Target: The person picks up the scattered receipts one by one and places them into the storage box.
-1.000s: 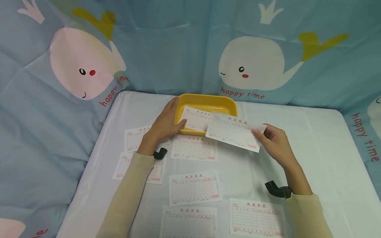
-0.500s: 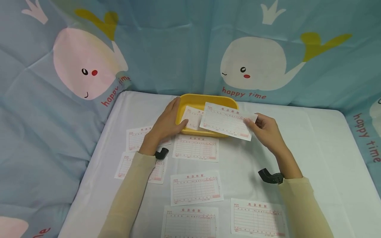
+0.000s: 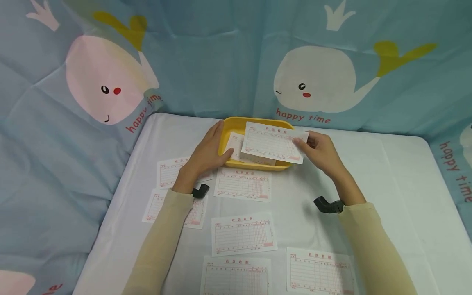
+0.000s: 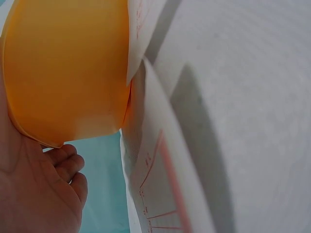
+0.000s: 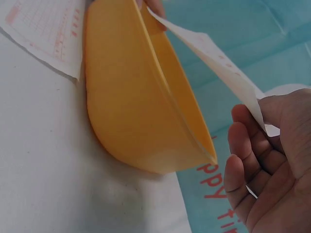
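My right hand (image 3: 323, 154) pinches the right end of a paper receipt slip (image 3: 273, 142), thumb on top and fingers underneath. The slip is raised at a slant over the yellow plastic basin (image 3: 225, 133); the right wrist view shows the slip (image 5: 209, 51) above the basin's rim. Another receipt slip (image 3: 234, 147) lies inside the basin, partly covered by the held one. At the basin's left end, my left hand (image 3: 207, 151) holds the wall, thumb over the near rim and fingers along the outside. In the left wrist view, the fingers (image 4: 69, 165) bend at the basin's edge.
Several receipt slips are spread over the white-covered table (image 3: 398, 196). One slip (image 3: 243, 185) lies right before the basin, another (image 3: 243, 234) farther forward, and one (image 3: 320, 270) at front right. Two are partly under the left arm. A blue printed curtain (image 3: 221, 61) hangs behind.
My right hand has carried the receipt slip left and away from me, from the basin's near right corner to over its middle. The left hand stays on the basin.
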A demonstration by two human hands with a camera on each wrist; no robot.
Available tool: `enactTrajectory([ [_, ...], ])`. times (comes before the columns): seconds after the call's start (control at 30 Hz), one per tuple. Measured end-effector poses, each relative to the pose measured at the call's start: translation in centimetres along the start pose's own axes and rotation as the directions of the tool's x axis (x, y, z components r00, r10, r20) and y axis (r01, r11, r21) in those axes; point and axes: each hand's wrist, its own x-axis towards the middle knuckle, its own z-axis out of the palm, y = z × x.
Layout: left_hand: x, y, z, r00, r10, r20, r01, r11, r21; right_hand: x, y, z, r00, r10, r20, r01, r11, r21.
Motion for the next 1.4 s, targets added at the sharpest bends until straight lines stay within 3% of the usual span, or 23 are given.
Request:
enactTrajectory([
  [0.23,-0.1,0.1,-0.2,1.0,0.009,-0.005,-0.009,1.0,0.005,1.6,-0.9,0.6,0.999,-0.049,0.014,0.049,0.999,-0.009],
  [0.53,0.2,0.2,-0.3,0.999,0.035,-0.003,-0.035,0.999,0.003,3.4,-2.3,1.7,0.994,-0.088,0.071,0.098,0.984,-0.148],
  [0.8,0.1,0.1,-0.4,1.0,0.027,0.002,-0.027,1.0,-0.005,4.5,-4.0,2.6,0.982,-0.156,0.107,0.185,0.915,-0.359],
  [1.03,-0.1,-0.1,-0.1,1.0,0.002,0.008,-0.002,1.0,-0.009,4.9,-4.1,3.6,0.98,-0.149,0.13,0.19,0.89,-0.415],
  [1.4,-0.1,-0.2,0.0,1.0,0.022,0.0,-0.022,1.0,-0.001,4.9,-4.0,4.3,0.988,-0.095,0.123,0.143,0.862,-0.486],
])
